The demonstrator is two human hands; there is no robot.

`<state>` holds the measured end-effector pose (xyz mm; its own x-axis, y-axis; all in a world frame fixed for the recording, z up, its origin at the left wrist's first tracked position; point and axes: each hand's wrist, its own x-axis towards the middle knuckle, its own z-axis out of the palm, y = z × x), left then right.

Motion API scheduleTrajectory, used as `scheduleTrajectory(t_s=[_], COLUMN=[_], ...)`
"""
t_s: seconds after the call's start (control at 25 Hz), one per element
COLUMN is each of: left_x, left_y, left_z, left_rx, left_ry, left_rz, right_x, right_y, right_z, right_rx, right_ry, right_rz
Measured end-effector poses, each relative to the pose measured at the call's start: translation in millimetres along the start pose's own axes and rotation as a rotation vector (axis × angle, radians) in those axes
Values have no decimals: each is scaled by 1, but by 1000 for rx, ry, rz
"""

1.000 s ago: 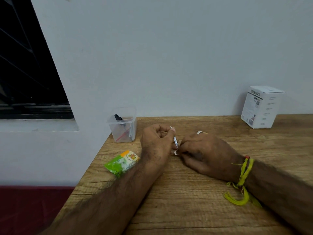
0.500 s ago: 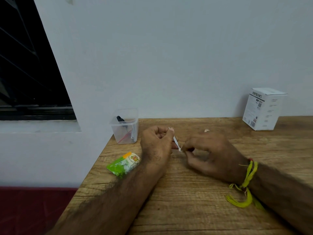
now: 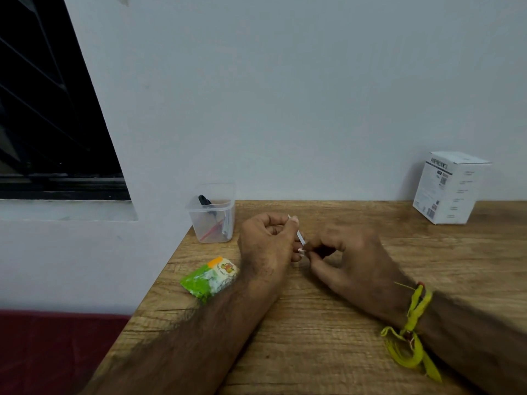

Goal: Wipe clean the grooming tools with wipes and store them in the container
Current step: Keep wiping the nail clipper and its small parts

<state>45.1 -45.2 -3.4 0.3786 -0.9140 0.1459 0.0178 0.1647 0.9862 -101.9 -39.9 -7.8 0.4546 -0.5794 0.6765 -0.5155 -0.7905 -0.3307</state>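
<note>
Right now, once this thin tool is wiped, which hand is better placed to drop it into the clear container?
Left, probably. The left hand already pinches the thin metal tool and lies nearest the clear container. The right hand pinches the tool's lower end, farther away.

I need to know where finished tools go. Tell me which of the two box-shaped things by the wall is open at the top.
The clear plastic container at the table's left corner: it is lidless with tools standing inside. The white cardboard box on the right is closed.
</note>
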Motion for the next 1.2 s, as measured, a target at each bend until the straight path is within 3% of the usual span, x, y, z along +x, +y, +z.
scheduleTrajectory(t_s=[0.24, 0.44, 1.2], left_x=[-2, -1, -1], left_y=[0, 1, -1], left_z=[0, 1, 1], left_rx=[22, 14, 45], left_ry=[10, 19, 13], left_rz=[22, 15, 43], right_x=[-1, -2, 2], right_y=[2, 6, 6], right_z=[-2, 0, -2], right_rx=[-165, -224, -159], right_ry=[52, -56, -88], right_rz=[-76, -118, -89])
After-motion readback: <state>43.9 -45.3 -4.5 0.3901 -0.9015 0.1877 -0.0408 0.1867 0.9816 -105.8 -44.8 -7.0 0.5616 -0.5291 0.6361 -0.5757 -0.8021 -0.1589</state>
